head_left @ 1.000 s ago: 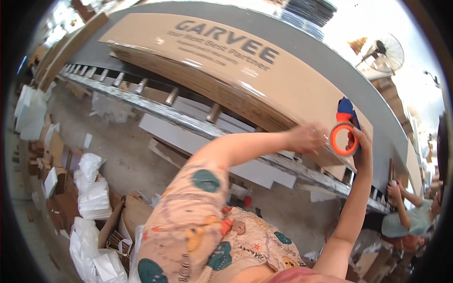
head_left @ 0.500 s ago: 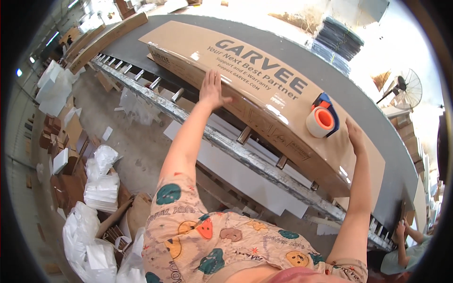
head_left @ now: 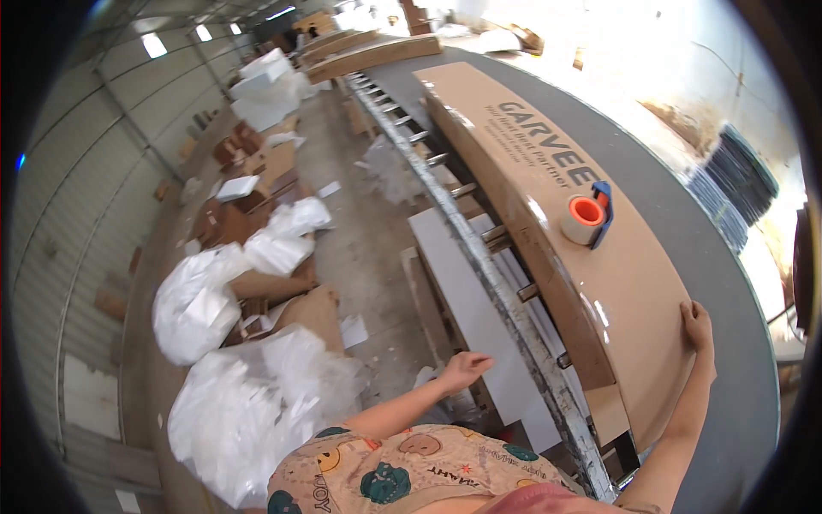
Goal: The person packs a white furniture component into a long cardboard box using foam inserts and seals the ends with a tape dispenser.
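Note:
A long brown cardboard box (head_left: 556, 197) lies on the line in front of me, with shiny clear tape along its near edge. On top of it stands a tape dispenser (head_left: 586, 218) with a blue frame, an orange core and a pale roll. My right hand (head_left: 699, 325) grips the box's far edge close to its near right end, the fingers curled at the rim. Away from the box, my left hand (head_left: 467, 373) hangs in the air over the white panels beside the rail, fingers loosely bent, with nothing visible in it.
A metal roller rail (head_left: 479, 257) runs along the box's near side, and a grey belt (head_left: 642, 163) along its far side. White plastic bags (head_left: 257, 403) and cardboard scraps litter the floor at left. Dark stacked sheets (head_left: 732, 184) stand at far right.
My view has swung left. My left hand has come off the box and dropped beside the rail. My right hand has moved past the tape dispenser to the box's edge near its end.

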Demonstrator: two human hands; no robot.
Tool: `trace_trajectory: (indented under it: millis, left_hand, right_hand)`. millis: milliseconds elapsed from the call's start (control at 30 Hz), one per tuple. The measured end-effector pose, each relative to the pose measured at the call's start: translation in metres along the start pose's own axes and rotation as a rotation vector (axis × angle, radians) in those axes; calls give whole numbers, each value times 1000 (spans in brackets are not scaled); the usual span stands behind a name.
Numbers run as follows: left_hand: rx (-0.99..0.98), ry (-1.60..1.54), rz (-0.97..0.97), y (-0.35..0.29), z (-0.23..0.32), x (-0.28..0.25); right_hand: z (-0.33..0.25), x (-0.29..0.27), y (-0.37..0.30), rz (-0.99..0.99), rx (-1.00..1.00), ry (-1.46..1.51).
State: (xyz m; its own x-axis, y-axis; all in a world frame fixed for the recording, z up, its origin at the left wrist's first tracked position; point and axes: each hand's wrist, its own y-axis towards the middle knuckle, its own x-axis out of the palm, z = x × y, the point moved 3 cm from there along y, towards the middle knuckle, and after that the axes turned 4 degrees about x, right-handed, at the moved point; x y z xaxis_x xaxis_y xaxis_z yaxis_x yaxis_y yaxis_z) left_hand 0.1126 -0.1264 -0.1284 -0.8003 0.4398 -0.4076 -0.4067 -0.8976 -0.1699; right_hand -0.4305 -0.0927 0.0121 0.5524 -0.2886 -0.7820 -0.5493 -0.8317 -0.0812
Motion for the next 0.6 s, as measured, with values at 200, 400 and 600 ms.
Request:
trace_trajectory:
  millis: [200,400,600]
  left_hand:
    - [54,-10,26,-77,105,5]
    - [766,226,307,-119,118,-5]
    - [741,603,90,-122,150,-35]
  right_hand:
    - [39,22,15,115,73,-336]
    - [-102,78,-131,-9,84,-413]
    - [-120,116,-186,-174,185,-299]
